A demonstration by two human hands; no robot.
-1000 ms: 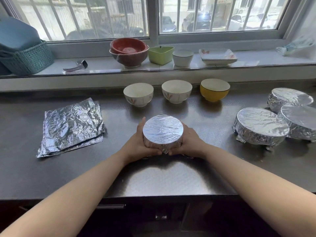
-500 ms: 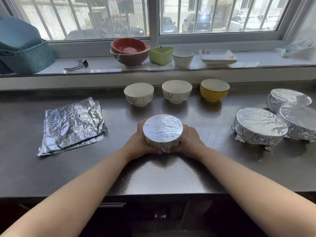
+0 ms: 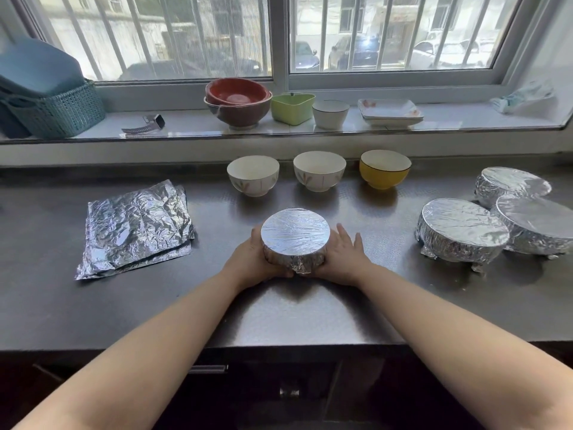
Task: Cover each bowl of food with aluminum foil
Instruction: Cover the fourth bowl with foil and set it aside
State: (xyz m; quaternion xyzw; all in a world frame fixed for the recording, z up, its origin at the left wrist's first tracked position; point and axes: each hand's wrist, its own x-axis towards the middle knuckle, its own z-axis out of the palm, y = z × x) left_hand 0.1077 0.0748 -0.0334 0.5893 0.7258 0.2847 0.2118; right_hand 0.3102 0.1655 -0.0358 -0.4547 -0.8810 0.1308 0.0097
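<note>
Left hand (image 3: 252, 259) cups the wrapped bowl (image 3: 294, 240) mid-worktop (image 3: 294, 318); right hand (image 3: 344, 256) rests flat-fingered against it (thin foil). Pressing harder could tear the cover or loosen it.

On a dark counter (image 3: 93, 305) a foil-wrapped bowl (image 3: 295, 235) sat between the left hand (image 3: 252, 262), curled around its side, and the right hand (image 3: 342, 257), whose fingers lay fairly straight against its other side. A stack of crumpled foil sheets (image 3: 136, 226) lay to the left, three more foil-covered bowls (image 3: 462, 231) stood close together to the right, and behind stood two white bowls (image 3: 252, 175) and a yellow bowl (image 3: 384, 169), all uncovered. The windowsill (image 3: 186, 125) held a teal basket (image 3: 55, 113), stacked red-brown bowls (image 3: 237, 103), a green container (image 3: 291, 108), a white cup (image 3: 330, 113) and square plates (image 3: 389, 111).
</note>
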